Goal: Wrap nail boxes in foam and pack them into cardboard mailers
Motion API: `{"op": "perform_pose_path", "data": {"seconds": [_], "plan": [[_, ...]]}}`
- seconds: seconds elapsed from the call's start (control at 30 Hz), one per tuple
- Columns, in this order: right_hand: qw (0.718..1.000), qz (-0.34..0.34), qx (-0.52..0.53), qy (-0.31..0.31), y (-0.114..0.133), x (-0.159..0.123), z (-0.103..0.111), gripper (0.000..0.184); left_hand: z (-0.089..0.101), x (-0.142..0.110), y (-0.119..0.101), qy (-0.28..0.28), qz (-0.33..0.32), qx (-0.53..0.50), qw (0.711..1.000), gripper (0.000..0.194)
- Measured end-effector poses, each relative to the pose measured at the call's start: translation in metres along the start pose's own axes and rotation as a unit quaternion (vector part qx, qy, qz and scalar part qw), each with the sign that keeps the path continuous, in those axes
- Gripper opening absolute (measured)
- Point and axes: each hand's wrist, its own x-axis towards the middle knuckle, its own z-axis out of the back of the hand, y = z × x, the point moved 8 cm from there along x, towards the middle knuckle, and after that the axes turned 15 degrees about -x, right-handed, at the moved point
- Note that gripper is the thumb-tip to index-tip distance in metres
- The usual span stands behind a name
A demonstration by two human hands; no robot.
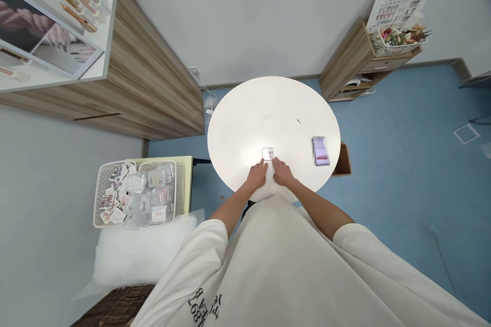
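A small clear plastic box (268, 153) lies on the round white table (268, 112), near its front edge. My left hand (257, 174) rests just below the box's left side, fingertips touching or almost touching it. My right hand (283, 171) sits at the box's lower right, fingers reaching its edge. Both hands lie flat on the tabletop with fingers stretched forward. The box's contents are too small to make out.
A purple phone-sized item (320, 150) lies at the table's right edge. A white basket (136, 193) full of clear packets stands on a low stand at my left. Wooden cabinets stand at the far left (153, 92) and far right (353, 61). Blue floor surrounds the table.
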Motion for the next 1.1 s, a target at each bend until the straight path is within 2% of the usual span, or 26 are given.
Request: {"op": "perform_pose_path", "data": {"seconds": [0.13,0.37,0.6,0.8,0.97,1.1], "plan": [[1.0,0.022,-0.001,0.001,0.022,0.009,0.007,0.083,0.013,-0.01,0.015,-0.015,0.018,0.011,1.0,0.068],[0.999,0.041,-0.019,0.007,0.077,0.023,0.012,0.083,0.036,-0.041,0.057,-0.027,0.036,0.039,0.998,0.065],[0.999,0.032,-0.021,0.008,0.114,0.028,0.009,0.085,0.047,-0.059,0.09,-0.021,0.032,0.027,0.999,0.059],[1.0,-0.006,0.013,0.004,0.122,0.025,0.006,0.086,0.055,-0.069,0.105,-0.031,0.014,-0.002,0.999,0.067],[0.999,-0.025,0.011,-0.024,0.117,0.013,0.011,0.081,0.061,-0.081,0.106,-0.054,0.022,-0.012,0.998,0.069],[0.999,-0.019,-0.005,-0.045,0.115,0.001,0.016,0.078,0.058,-0.093,0.101,-0.079,0.025,-0.029,0.996,0.071]]}}
